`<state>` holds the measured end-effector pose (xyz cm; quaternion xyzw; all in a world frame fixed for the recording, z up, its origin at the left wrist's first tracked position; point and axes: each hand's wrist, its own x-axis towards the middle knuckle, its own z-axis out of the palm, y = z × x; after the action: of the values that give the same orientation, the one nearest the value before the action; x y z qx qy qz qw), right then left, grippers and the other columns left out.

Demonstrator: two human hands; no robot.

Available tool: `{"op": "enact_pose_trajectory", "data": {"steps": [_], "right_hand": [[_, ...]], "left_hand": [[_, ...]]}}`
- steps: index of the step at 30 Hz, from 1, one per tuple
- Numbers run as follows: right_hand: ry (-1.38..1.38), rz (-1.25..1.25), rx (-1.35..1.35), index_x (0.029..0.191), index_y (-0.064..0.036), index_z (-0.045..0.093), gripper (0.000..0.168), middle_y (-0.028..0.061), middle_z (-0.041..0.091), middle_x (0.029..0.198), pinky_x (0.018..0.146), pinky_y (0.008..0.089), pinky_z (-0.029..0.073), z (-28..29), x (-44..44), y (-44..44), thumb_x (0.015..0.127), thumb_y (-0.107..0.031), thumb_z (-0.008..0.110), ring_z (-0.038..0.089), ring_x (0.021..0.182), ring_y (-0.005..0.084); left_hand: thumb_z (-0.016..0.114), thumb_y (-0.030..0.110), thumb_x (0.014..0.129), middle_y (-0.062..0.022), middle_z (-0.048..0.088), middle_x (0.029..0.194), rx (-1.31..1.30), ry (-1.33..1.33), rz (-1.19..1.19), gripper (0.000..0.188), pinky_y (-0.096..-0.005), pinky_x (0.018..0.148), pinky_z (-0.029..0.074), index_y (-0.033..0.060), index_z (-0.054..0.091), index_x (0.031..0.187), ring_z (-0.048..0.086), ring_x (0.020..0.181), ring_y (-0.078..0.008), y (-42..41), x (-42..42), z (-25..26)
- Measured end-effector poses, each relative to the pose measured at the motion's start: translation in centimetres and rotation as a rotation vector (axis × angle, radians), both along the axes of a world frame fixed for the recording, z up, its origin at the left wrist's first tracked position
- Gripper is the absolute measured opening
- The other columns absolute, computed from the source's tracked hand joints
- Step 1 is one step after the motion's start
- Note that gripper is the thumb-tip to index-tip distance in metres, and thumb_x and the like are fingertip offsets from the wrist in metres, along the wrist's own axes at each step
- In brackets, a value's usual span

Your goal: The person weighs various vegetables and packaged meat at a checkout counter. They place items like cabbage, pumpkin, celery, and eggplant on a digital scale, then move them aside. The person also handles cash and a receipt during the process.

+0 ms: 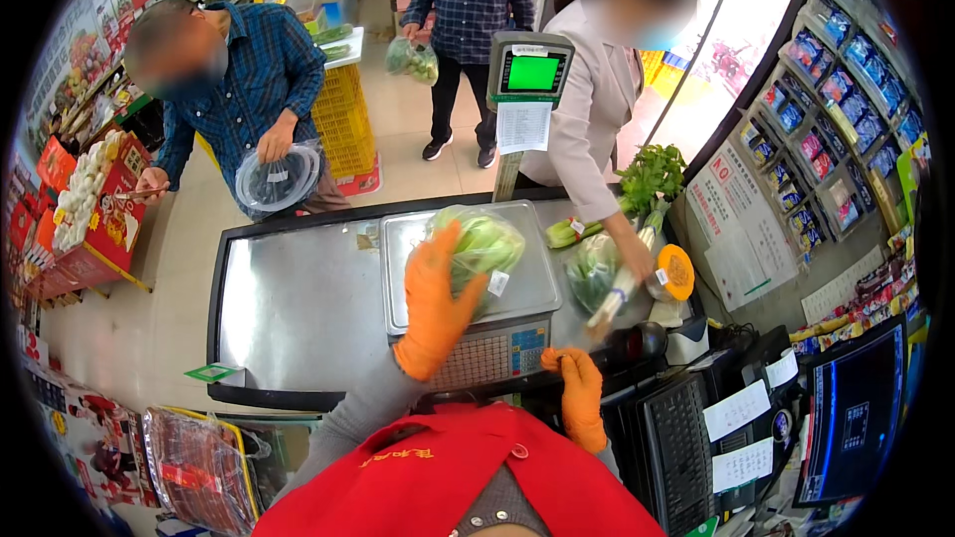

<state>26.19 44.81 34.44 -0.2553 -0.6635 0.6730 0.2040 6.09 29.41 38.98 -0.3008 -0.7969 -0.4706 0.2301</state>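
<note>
A clear plastic bag of leafy green vegetables point(485, 239) with a white sticker lies on the metal pan point(533, 291) of a price-computing scale. My left hand point(436, 306), in an orange glove, is over the near left side of this bag. Its fingers and thumb are spread, and its palm hides part of the bag. My right hand point(583, 395), gloved in orange too, is by the right end of the scale's keypad point(477, 358). The fingers there are drawn together, and anything small between them is too hard to make out.
Right of the scale, another person's hand point(634, 257) holds white-stemmed greens point(615, 291) near bagged greens point(589, 265), celery point(649, 179) and a cut pumpkin point(674, 272). The scale's display post point(507, 179) rises behind the pan. A barcode scanner point(638, 343), keyboard point(675, 440) and monitor point(850, 414) are at right.
</note>
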Motion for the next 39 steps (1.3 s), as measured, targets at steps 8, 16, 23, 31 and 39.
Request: {"op": "enact_pose_trajectory", "data": {"steps": [8,16,23,31,39], "right_hand": [[-0.007,0.136,-0.107,0.114,0.002,0.063,0.024,0.0102,0.069,0.095,0.083,0.0275,0.051,-1.8,1.7,-1.6,0.102,-0.006,0.044,0.064,0.084,0.0138],[-0.006,0.235,0.024,0.119,-0.006,0.063,0.027,0.0081,0.069,0.096,0.082,0.0290,0.052,-3.8,1.6,-2.0,0.104,-0.018,0.044,0.068,0.086,0.0156],[-0.020,0.248,-0.050,0.118,-0.007,0.062,0.024,0.0053,0.066,0.082,0.074,0.0296,0.053,-4.6,0.5,-2.7,0.101,-0.015,0.045,0.064,0.076,0.0145],[0.067,0.191,-0.048,0.108,-0.002,0.061,0.023,0.0062,0.064,0.080,0.072,0.0291,0.052,-4.6,0.4,-2.8,0.103,-0.017,0.044,0.062,0.074,0.0141],[0.066,0.196,0.003,0.102,-0.002,0.061,0.022,0.0064,0.065,0.082,0.072,0.0285,0.052,-4.3,0.1,-3.1,0.102,-0.017,0.045,0.064,0.074,0.0153]], "left_hand": [[0.060,0.041,0.089,-0.0249,0.066,0.112,-0.147,-0.592,0.089,0.060,-0.0415,0.092,0.048,0.0013,0.055,0.133,0.062,0.108,-0.0386,0.1,-9.7,-7.9],[0.049,0.026,0.099,-0.0246,0.062,0.124,-0.191,-0.397,0.058,0.043,-0.0391,0.095,0.046,-0.0008,0.056,0.132,0.061,0.112,-0.0363,-1.7,-8.0,-10.0],[0.054,0.026,0.093,-0.0238,0.066,0.104,-0.576,-0.316,0.082,0.034,-0.0454,0.082,0.048,-0.0032,0.065,0.107,0.062,0.096,-0.0392,-4.3,-6.9,-5.1],[0.058,0.021,0.093,-0.0241,0.067,0.101,-0.384,-0.500,0.256,0.030,-0.0465,0.083,0.048,-0.0045,0.069,0.104,0.061,0.093,-0.0369,-8.4,-2.7,0.4],[0.061,0.016,0.087,-0.0266,0.065,0.090,0.025,-0.280,0.531,0.026,-0.0446,0.079,0.048,-0.0089,0.065,0.091,0.060,0.081,-0.0364,-17.7,-4.8,-2.6]]}}
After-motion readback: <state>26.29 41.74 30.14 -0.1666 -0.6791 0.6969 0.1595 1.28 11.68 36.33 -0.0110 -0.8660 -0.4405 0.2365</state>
